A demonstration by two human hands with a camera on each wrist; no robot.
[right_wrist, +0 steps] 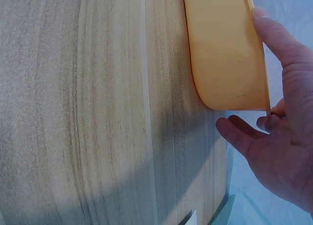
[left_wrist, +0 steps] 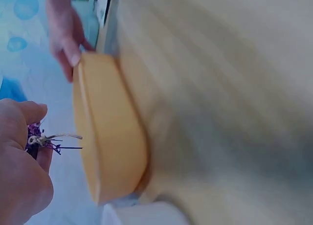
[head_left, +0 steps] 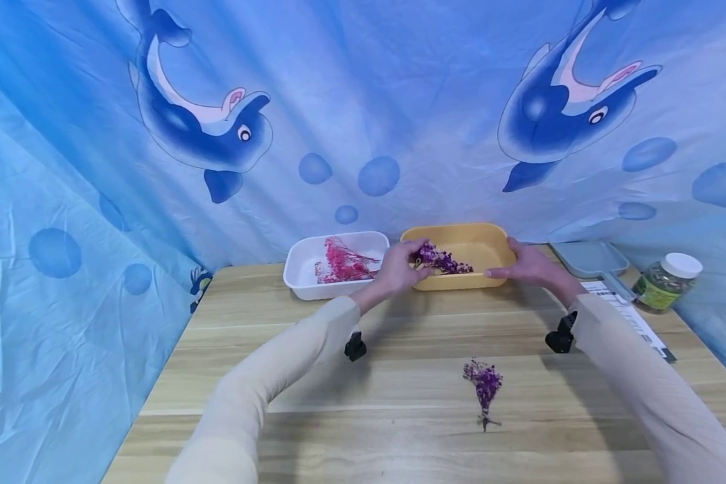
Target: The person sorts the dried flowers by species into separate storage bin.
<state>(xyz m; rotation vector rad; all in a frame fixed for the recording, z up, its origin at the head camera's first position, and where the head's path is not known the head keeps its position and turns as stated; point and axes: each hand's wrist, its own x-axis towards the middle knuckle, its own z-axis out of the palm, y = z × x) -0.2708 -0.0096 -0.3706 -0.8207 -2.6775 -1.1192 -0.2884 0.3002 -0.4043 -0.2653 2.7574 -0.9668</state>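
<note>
My left hand (head_left: 397, 266) is over the left end of the yellow basin (head_left: 460, 281). It pinches a bunch of dried purple flowers (head_left: 440, 259) between thumb and fingers; in the left wrist view the tied stems (left_wrist: 49, 142) poke out toward the basin's rim. On the basin's right end my right hand (head_left: 531, 265) grips the rim, the thumb (right_wrist: 279, 36) along the near edge and the other fingers around the corner. A second purple bunch (head_left: 484, 390) lies on the table nearer me, stems toward me.
Left of the yellow basin stands a white basin (head_left: 307, 290) with pink dried flowers (head_left: 345, 263). To the right are a grey-blue scoop-like tray (head_left: 589, 257), a printed sheet (head_left: 629, 316) and a lidded jar (head_left: 665, 282). A blue dolphin curtain (head_left: 363, 101) hangs behind the wooden table (head_left: 399, 437).
</note>
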